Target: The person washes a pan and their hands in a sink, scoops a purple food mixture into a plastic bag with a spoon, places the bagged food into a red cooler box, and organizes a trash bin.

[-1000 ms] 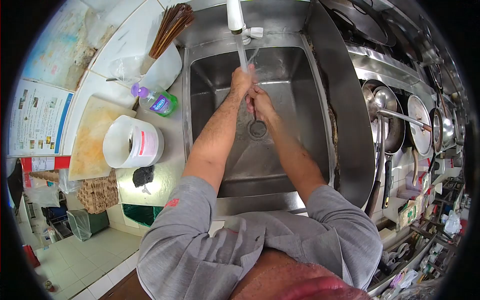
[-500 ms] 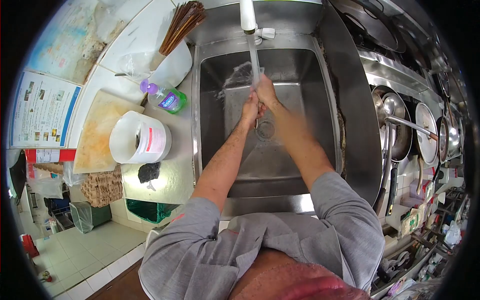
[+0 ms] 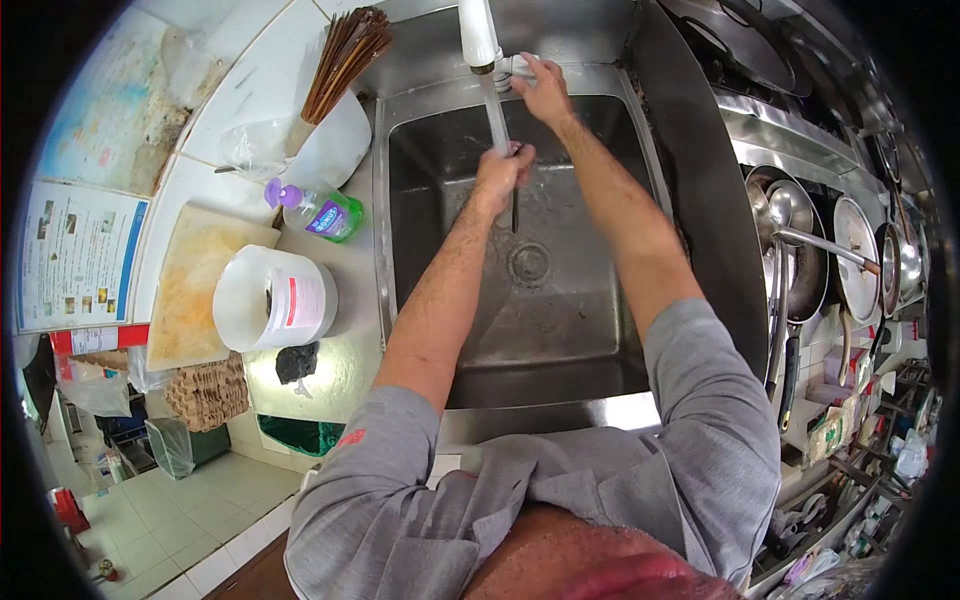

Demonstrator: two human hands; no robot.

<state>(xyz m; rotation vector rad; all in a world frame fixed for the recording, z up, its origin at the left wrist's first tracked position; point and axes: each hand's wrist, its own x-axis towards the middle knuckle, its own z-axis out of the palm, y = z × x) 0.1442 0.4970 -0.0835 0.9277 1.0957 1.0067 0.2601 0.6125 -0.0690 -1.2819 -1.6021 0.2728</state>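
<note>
Over the sink (image 3: 580, 330), my left hand (image 3: 498, 180) is closed in the stream of running water (image 3: 497, 115). A slim dark utensil (image 3: 516, 212) sticks out below its fingers; its kind is hidden by the hand. My right hand (image 3: 546, 92) reaches to the back rim, its thumb and fingers around the white tap knob (image 3: 517, 67). Beside that knob, the white faucet spout (image 3: 479, 35) pours water onto my left hand.
On the left counter are a soap bottle (image 3: 328, 216) with green liquid, a white bucket (image 3: 245, 300), a stick brush (image 3: 345, 65) and a black scrubbing pad (image 3: 296, 364). Pans and ladles (image 3: 792, 208) hang or lie at the right, past the sink's metal side wall (image 3: 715, 230).
My right hand has left my left hand and moved up to the tap knob. My left hand stays under the water, slightly higher, with the utensil. The water still runs.
</note>
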